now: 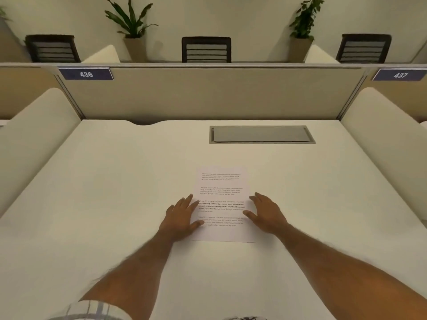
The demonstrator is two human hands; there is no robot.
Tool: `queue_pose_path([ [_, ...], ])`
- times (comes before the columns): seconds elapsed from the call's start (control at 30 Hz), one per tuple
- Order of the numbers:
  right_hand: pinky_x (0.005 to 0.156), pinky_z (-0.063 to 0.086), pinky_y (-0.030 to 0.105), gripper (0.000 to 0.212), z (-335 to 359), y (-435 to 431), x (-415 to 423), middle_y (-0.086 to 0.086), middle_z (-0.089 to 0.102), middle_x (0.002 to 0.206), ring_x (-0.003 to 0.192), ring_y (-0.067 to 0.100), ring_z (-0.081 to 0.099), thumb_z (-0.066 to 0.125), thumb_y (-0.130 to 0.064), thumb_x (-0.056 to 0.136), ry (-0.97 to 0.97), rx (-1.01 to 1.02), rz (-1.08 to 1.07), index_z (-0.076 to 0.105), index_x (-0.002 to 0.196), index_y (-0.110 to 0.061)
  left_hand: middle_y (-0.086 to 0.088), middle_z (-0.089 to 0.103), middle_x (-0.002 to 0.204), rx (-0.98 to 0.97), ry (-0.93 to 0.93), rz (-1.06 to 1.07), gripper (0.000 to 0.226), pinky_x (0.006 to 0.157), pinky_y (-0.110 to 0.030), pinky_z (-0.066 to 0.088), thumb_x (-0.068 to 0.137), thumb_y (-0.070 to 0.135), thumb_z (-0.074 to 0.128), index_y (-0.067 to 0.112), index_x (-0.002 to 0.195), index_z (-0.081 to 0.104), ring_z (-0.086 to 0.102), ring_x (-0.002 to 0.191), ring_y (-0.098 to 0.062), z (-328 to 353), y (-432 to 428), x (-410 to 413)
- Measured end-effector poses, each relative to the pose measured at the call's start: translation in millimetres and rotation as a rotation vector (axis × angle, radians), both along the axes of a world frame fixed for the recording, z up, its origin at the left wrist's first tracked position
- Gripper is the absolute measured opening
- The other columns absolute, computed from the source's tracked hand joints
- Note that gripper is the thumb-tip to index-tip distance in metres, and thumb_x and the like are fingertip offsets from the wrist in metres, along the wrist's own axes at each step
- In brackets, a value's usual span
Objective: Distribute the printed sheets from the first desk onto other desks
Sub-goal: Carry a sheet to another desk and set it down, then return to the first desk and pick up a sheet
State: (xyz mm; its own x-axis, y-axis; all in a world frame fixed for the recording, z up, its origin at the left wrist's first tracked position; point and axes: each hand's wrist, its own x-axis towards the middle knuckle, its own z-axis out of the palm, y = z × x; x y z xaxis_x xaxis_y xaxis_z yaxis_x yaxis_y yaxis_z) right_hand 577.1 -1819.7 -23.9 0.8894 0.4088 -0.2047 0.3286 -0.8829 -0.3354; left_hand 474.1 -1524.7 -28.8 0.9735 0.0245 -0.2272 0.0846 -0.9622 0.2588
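White desk [115, 181], beige partition [231, 95] behind. Left grip [182, 215] and right grip [265, 213] flat, fingers straight, clasping nothing, resting at left and right edges of sheet [221, 192]. Sheet flat mid-desk. Probably light, floppy, clingy on smooth top: best pinched at a corner or slid off desk edge. Hatch [261, 134] well beyond.

- We're in an open-plan office, looking at a row of cubicle desks.
- The pale worktop [115, 181] is walled in by a low beige partition [208, 95] and curved side dividers [39, 125].
- Seat numbers are up on the partition: plate 436 [86, 74] and plate 437 [400, 75].
- A grey cable hatch [262, 134] sits flush in the worktop.
- Beyond the partition are dark slatted chairs [206, 50] and potted plants [134, 31].
- A printed sheet [223, 183] lies flat on the worktop.
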Motion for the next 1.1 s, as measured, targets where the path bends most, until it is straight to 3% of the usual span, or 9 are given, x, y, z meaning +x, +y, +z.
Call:
queue_pose_path([
  [0.3, 0.120, 0.016, 0.038, 0.073, 9.2, 25.8, -9.8, 0.006, 0.012, 0.165, 0.151, 0.023, 0.013, 0.044, -0.056, 0.096, -0.162, -0.041, 0.176, 0.024, 0.154, -0.018, 0.004, -0.006, 0.166, 0.127, -0.047, 0.085, 0.082, 0.121, -0.048, 0.001, 0.090, 0.074, 0.031, 0.030, 0.156, 0.013, -0.004, 0.153, -0.016, 3.8, 29.3, -25.6],
  [0.5, 0.122, 0.010, 0.041, 0.074, 12.2, 92.3, -27.2, 0.005, 0.004, 0.166, 0.152, 0.023, 0.005, 0.041, -0.057, 0.096, -0.177, -0.034, 0.361, 0.017, 0.156, -0.019, 0.002, -0.007, 0.166, 0.211, -0.040, 0.173, 0.087, 0.122, -0.050, -0.002, 0.087, 0.079, 0.025, 0.029, 0.157, 0.010, -0.006, 0.153, -0.017, 6.4, 60.8, -85.3],
  [0.67, 0.122, 0.006, 0.043, 0.074, 22.0, 182.4, -56.7, 0.005, 0.003, 0.166, 0.153, 0.022, 0.003, 0.041, -0.057, 0.097, -0.192, -0.012, 0.539, 0.016, 0.156, -0.020, 0.001, -0.010, 0.166, 0.247, -0.034, 0.333, 0.091, 0.121, -0.050, -0.004, 0.085, 0.082, 0.019, 0.029, 0.157, 0.006, -0.010, 0.152, -0.017, 19.4, 117.7, -140.8],
  [0.97, 0.121, 0.014, 0.042, 0.074, 41.6, 398.9, -153.1, 0.009, 0.012, 0.164, 0.151, 0.026, 0.012, 0.043, -0.056, 0.097, -0.238, 0.078, 0.762, 0.022, 0.154, -0.014, 0.001, -0.010, 0.166, 0.339, -0.045, 0.545, 0.101, 0.121, -0.051, -0.003, 0.075, 0.087, 0.003, 0.029, 0.157, 0.005, -0.008, 0.153, -0.018, 34.4, 285.9, -281.6],
  [1.1, 0.120, 0.017, 0.039, 0.072, 40.8, 487.3, -212.4, 0.012, 0.020, 0.162, 0.150, 0.027, 0.018, 0.045, -0.055, 0.096, -0.234, 0.136, 0.849, 0.028, 0.152, -0.012, -0.002, -0.008, 0.166, 0.418, -0.011, 0.635, 0.098, 0.122, -0.053, 0.001, 0.079, 0.085, 0.007, 0.027, 0.157, 0.004, -0.006, 0.153, -0.020, 43.0, 366.6, -356.0],
])
